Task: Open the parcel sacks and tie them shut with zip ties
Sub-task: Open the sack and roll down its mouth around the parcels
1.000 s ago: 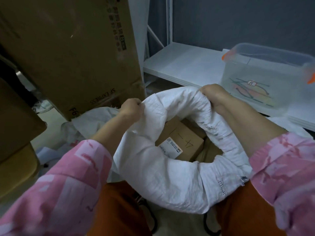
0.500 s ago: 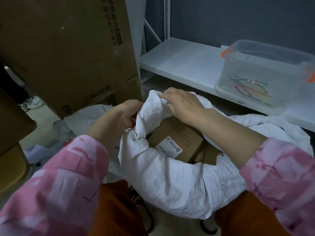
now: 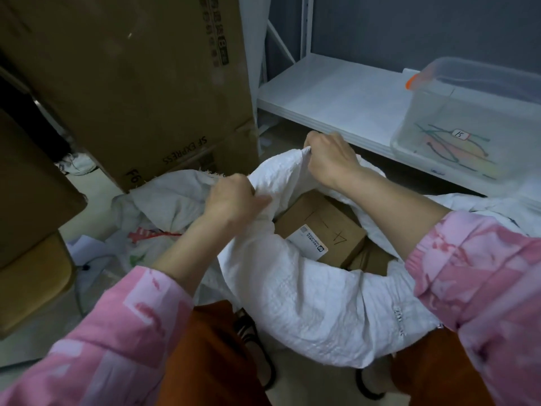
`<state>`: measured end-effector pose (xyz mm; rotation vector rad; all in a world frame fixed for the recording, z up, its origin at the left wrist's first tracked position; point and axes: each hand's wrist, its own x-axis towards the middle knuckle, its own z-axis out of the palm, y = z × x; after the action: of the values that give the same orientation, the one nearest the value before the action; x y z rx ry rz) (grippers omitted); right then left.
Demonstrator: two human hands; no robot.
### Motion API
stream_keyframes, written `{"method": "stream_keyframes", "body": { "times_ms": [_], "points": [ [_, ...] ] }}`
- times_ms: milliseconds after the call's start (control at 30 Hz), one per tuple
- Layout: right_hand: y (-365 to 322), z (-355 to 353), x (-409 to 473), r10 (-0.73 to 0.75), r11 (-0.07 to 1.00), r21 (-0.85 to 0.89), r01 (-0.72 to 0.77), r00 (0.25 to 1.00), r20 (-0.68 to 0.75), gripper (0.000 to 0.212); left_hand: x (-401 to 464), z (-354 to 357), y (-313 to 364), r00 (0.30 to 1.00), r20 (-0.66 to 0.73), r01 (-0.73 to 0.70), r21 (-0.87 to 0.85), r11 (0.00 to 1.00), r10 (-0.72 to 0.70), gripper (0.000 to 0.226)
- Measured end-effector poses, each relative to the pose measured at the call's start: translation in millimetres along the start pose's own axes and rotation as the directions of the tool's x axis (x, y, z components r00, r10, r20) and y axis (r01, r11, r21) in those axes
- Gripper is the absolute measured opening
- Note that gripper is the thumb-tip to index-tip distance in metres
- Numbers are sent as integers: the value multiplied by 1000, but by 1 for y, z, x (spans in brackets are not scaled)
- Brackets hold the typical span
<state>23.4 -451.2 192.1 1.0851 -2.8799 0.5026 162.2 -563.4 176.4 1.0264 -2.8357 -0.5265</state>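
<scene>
A white woven parcel sack (image 3: 307, 300) stands between my knees with its mouth rolled down and open. Inside lies a brown cardboard parcel (image 3: 325, 227) with a white label, and more cardboard beside it. My left hand (image 3: 231, 197) is closed on the sack's rim at the far left of the mouth. My right hand (image 3: 330, 156) pinches the same rim a little farther back and lifts it into a peak. A clear plastic bin (image 3: 468, 124) on the shelf holds coloured zip ties (image 3: 450, 150).
A tall brown carton (image 3: 131, 83) stands at the left, close behind the sack. Another white sack (image 3: 164, 200) lies crumpled on the floor under it. A white shelf (image 3: 336, 98) runs along the back right. More cardboard (image 3: 32, 200) fills the left edge.
My right hand crossed from the right side of the rim to the left, then rose and pulled the rim up. My left hand kept its hold and shifted slightly.
</scene>
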Motion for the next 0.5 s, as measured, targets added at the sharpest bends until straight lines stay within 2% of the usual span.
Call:
{"method": "stream_keyframes", "body": {
  "times_ms": [67,133,200,233,267,300,333,400,467,500],
  "points": [
    [2,1,2,31,1000,1,-31,999,-10,27,0,4,-12,998,59,-28,-39,999,30,44],
    [10,2,8,106,994,15,-106,994,10,28,-2,1,-21,983,178,-4,-233,972,46,43],
    [17,4,10,181,982,51,-184,982,58,26,-3,-7,-29,934,352,136,-508,851,61,41],
    [18,6,10,181,981,57,-185,981,77,25,-1,-9,-34,912,406,185,-545,818,65,43],
    [17,7,9,156,985,53,-161,983,92,24,3,-8,-39,908,417,193,-504,842,41,44],
    [15,9,9,122,991,44,-127,987,108,23,7,-6,-42,925,381,170,-395,903,-7,44],
    [13,10,9,95,994,39,-100,988,121,23,11,-5,-44,947,317,127,-220,967,-52,41],
    [12,9,12,93,995,24,-98,985,147,24,12,-6,-42,969,233,53,107,993,-77,38],
    [16,6,16,151,987,22,-156,977,151,28,5,-9,-35,946,324,-57,222,973,-19,41],
    [17,4,18,178,983,25,-183,972,153,29,-1,-14,-31,916,401,-90,202,975,2,39]
  ]
}}
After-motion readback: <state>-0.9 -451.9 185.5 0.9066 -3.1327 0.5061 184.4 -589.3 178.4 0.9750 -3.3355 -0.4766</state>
